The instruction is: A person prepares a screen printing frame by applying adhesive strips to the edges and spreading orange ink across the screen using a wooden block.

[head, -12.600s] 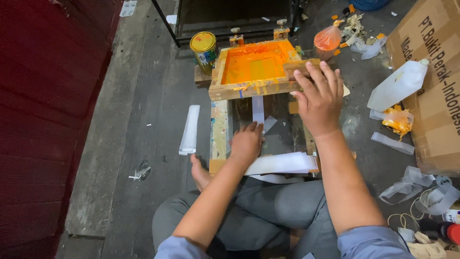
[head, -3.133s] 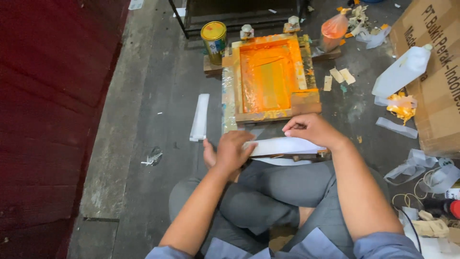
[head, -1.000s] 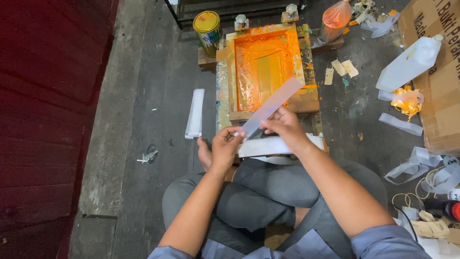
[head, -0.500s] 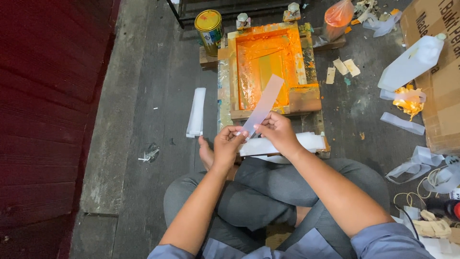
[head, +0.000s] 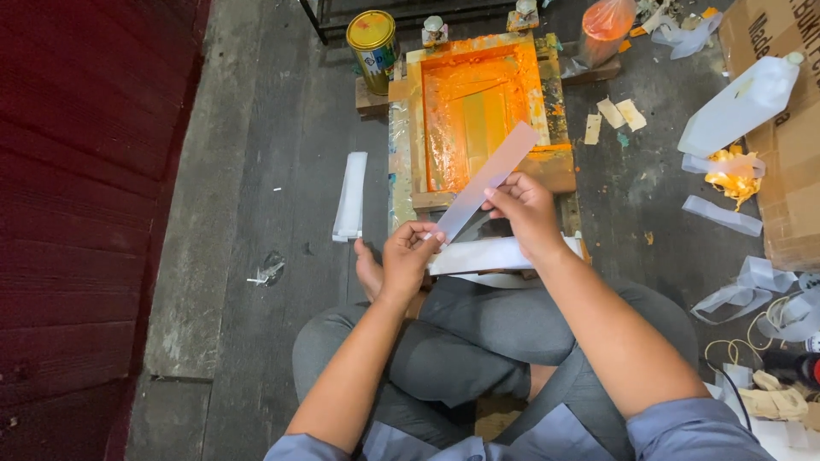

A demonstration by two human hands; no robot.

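Both hands hold one long pale strip (head: 489, 177) up at a slant over my lap. My left hand (head: 408, 256) pinches its lower end, and my right hand (head: 524, 209) grips its middle. Under the hands a stack of the same white strips (head: 485, 255) lies across my knees. Just beyond stands a wooden printing frame (head: 483, 109), its mesh coated with orange ink. I sit cross-legged on the grey floor, one bare foot (head: 368, 270) beside my left hand.
A yellow paint can (head: 373, 38) stands behind the frame's left corner, an orange plastic bag (head: 605, 20) at its right. A small pile of white strips (head: 351, 195) lies left. At right are a white jug (head: 739, 104), a cardboard box (head: 790, 145) and loose scraps. A red wall (head: 77, 171) runs along the left.
Both hands took one strip from the stack on my lap and lifted it up at a slant. Before that, my right hand left the frame and came back to the stack.
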